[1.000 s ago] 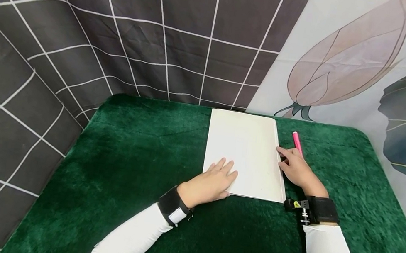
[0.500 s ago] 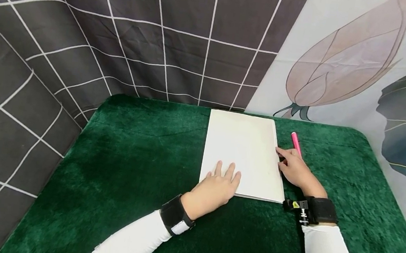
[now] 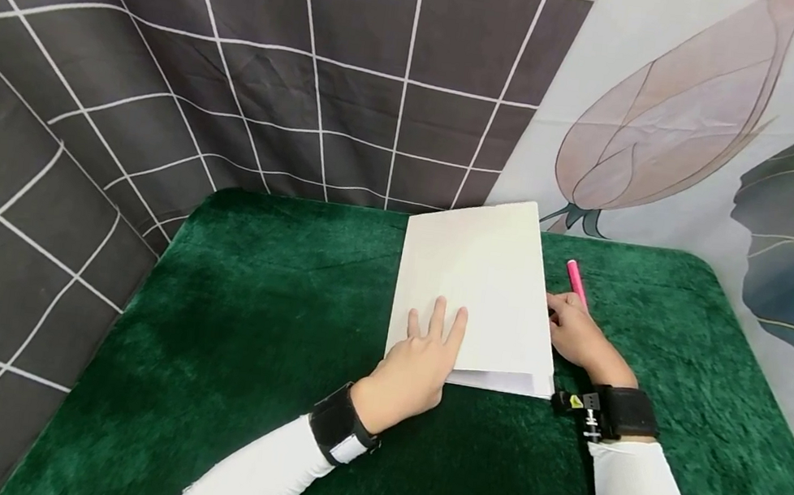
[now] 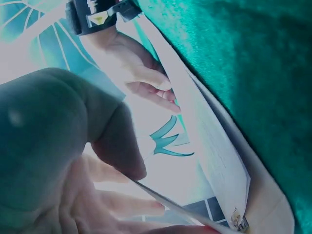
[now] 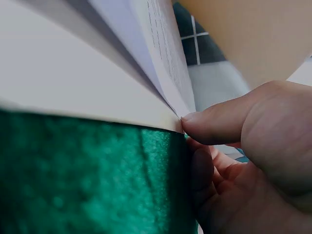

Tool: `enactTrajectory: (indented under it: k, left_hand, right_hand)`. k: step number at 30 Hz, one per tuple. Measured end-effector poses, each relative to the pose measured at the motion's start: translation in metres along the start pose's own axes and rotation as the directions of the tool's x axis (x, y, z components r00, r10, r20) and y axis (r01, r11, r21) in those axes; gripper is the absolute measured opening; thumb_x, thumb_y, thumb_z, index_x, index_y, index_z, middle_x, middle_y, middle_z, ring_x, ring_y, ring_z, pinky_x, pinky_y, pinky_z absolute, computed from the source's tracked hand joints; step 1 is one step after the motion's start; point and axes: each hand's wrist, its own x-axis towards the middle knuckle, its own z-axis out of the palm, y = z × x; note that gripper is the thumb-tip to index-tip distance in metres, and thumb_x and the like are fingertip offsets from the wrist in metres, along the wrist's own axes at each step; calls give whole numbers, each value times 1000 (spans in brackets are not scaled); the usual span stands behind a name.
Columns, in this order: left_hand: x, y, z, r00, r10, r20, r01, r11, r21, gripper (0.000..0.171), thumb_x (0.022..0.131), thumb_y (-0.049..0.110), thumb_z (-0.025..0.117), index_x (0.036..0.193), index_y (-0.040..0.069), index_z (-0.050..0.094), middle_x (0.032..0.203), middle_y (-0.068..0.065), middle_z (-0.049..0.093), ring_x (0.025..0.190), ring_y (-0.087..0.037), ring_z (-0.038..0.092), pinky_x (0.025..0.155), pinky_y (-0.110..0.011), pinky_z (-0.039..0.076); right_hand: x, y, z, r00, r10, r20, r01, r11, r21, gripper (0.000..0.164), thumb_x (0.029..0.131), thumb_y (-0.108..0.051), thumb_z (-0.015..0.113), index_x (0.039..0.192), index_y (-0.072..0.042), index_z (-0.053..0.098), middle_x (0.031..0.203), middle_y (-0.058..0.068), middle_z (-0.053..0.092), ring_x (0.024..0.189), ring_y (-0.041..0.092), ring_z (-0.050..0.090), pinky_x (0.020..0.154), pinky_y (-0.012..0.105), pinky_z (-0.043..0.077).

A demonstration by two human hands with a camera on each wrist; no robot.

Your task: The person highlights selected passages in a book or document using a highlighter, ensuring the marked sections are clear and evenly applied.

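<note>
A cream paper folder [image 3: 489, 274] lies on the green cloth with its front cover partly raised, highest along the right side. My left hand [image 3: 414, 368] holds the cover near its lower left corner. Its fingers spread over the outside, while the thumb [image 4: 119, 141] sits under the cover in the left wrist view. Inside, white sheets [image 4: 204, 136] lie loosely lifted, with a small metal clip [image 4: 238, 219] near one corner. At the folder's right edge, my right hand [image 3: 578, 333] pinches the back part, its thumb [image 5: 214, 119] pressed beside the printed pages [image 5: 168, 53].
A pink marker [image 3: 575, 281] lies just beyond my right hand, partly hidden by it. The green cloth [image 3: 274, 291] covers the table. Behind hang a dark gridded curtain [image 3: 354, 104] and a white flower-printed one [image 3: 660, 130].
The cover was flat; its right side has risen, opening a gap over the sheets. My left hand has shifted slightly at the lower edge, while the right hand has stayed at the right edge.
</note>
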Motion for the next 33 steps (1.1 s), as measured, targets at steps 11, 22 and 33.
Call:
enactTrajectory:
  k: [11,22,33]
  left_hand:
    - [1,-2,-4,964,-81,-254,70,996,-52,72,89,21,64,149,-1,30,140,-34,47,100,-48,64,51,-39,60]
    - [5,-15,-30,898,-71,-434,19,992,-124,62,88,17,61,142,-5,40,135,-30,55,108,-36,65,59,-41,61]
    - [8,-16,-48,847,-69,-528,-35,982,-184,54,88,8,54,140,-4,45,136,-25,57,111,-31,64,52,-29,59]
  right_hand:
    - [-2,0,0,998,54,36,-54,999,-6,51,98,-4,46,147,8,34,122,31,42,100,38,43,78,52,44]
    - [0,-2,3,998,63,23,-62,998,-22,54,97,0,48,148,9,31,123,32,40,94,36,50,81,53,45]
    - [-1,-2,1,996,74,50,-74,997,-13,54,98,-1,47,149,7,30,122,30,39,94,34,52,79,50,45]
